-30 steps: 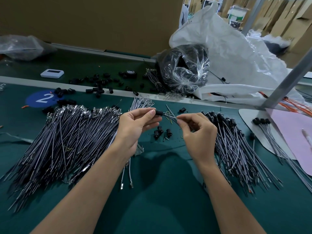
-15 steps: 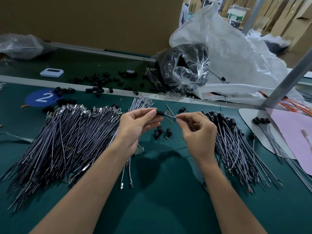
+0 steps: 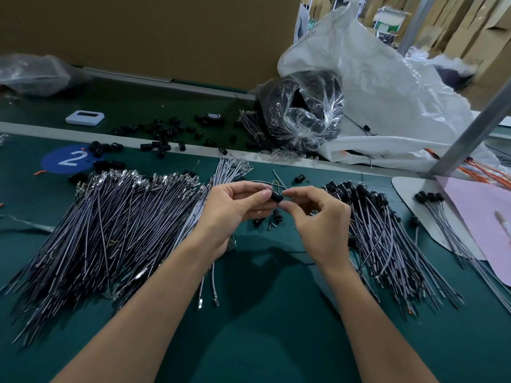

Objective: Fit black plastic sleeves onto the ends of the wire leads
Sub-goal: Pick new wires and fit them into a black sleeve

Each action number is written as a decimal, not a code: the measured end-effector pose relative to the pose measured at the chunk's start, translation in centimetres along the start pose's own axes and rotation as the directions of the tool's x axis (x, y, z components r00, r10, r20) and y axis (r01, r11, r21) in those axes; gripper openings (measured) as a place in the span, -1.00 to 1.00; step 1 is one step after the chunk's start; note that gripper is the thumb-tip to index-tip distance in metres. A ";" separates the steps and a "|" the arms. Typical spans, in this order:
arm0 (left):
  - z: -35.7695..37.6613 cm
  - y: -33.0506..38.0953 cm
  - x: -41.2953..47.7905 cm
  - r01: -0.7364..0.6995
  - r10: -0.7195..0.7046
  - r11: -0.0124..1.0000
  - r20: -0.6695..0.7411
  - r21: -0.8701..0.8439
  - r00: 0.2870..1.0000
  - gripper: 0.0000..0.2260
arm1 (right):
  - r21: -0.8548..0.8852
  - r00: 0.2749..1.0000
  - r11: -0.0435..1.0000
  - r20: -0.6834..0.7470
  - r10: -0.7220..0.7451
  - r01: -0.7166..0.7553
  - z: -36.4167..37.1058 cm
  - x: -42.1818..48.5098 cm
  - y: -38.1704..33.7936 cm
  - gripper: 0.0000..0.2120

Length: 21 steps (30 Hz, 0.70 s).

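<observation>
Pinching a black plastic sleeve (image 3: 276, 197) between both hands

We see the left hand (image 3: 232, 211) gripping the short, matte, cylindrical sleeve between thumb and forefinger, with the other fingers curled under. The right hand (image 3: 318, 222) meets it from the other side. Its thumb and forefinger tips are narrowed onto the sleeve's right end and the rest of the fingers are bent. We cannot tell whether a lead sits between those tips. The sleeve is held above the green felt-like bench mat (image 3: 262, 327), midway between two heaps.

On the left lies a fanned pile of thin grey wire leads (image 3: 110, 222) with shiny metal terminals at their far ends. On the right is a pile of sleeved leads (image 3: 387, 230), black caps bunched at the top.

A few loose sleeves (image 3: 277, 217) lie on the mat just under the fingers. More scattered sleeves (image 3: 166, 131) sit on the far belt, near a crinkled clear plastic bag (image 3: 301, 111) of black parts and a white woven sack (image 3: 387, 78). A round blue "2" sticker (image 3: 69, 158) is far left and a pink paper sheet (image 3: 484, 217) is far right.
</observation>
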<state>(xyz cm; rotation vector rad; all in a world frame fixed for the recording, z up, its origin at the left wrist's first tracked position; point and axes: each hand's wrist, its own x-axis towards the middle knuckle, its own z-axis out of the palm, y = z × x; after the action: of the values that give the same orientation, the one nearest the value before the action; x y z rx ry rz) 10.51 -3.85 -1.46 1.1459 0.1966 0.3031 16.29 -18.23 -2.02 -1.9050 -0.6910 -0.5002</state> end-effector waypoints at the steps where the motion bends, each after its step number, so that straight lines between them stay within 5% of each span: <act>1: 0.0 0.0 0.0 -0.007 0.007 1.000 0.002 0.014 1.000 -0.93 | -0.003 1.000 1.000 0.021 -0.006 0.006 0.0 0.0 0.0 -0.81; 5: 0.0 0.1 -0.1 -0.023 0.024 0.999 -0.007 0.047 1.000 -0.93 | -0.006 0.992 0.999 0.119 -0.048 0.049 -0.1 0.0 -0.3 -0.75; 9: 0.2 0.2 -0.2 -0.059 0.066 0.993 -0.070 0.100 0.995 -0.94 | -0.048 0.995 0.995 0.056 -0.084 0.087 0.1 -0.1 -0.4 -0.83; 16: -2.2 1.9 0.4 -0.205 0.095 0.959 -0.460 -0.195 0.883 -0.95 | -0.101 1.000 0.995 0.027 0.016 -0.013 -1.0 0.4 0.2 -0.84; 19: -2.3 2.0 0.5 -0.224 0.090 0.951 -0.504 -0.213 0.859 -0.96 | 0.036 0.989 0.991 0.074 0.127 -0.130 -1.1 0.5 0.1 -0.85; 21: -2.1 1.9 0.5 -0.198 0.062 0.948 -0.467 -0.248 0.882 -0.93 | 0.282 0.961 0.919 0.102 0.256 -0.275 -1.3 0.7 -0.1 -0.85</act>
<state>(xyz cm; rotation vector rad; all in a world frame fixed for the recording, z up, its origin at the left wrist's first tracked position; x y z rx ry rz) 10.11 -1.11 -0.60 0.7823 0.4728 0.7023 16.71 -19.20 -0.94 -1.7019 -0.5037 -0.1544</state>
